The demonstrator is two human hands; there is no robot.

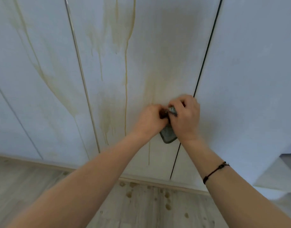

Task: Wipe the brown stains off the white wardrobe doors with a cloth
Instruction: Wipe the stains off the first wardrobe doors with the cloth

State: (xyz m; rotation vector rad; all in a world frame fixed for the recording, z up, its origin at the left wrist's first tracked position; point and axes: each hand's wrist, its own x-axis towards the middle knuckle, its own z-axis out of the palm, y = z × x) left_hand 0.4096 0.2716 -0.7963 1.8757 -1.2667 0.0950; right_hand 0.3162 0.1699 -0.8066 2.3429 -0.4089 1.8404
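A white wardrobe door fills the view, streaked with brown drip stains that run down its middle panel. A grey-green cloth is bunched between both hands, low on that panel. My left hand grips the cloth's left part with curled fingers. My right hand grips its upper right part; a corner of cloth hangs below the two hands. Most of the cloth is hidden by the hands.
More brown streaks cross the left door. A dark gap separates the middle door from the right door. Brown drops spot the light wooden floor below the plinth. A white ledge juts out at the right.
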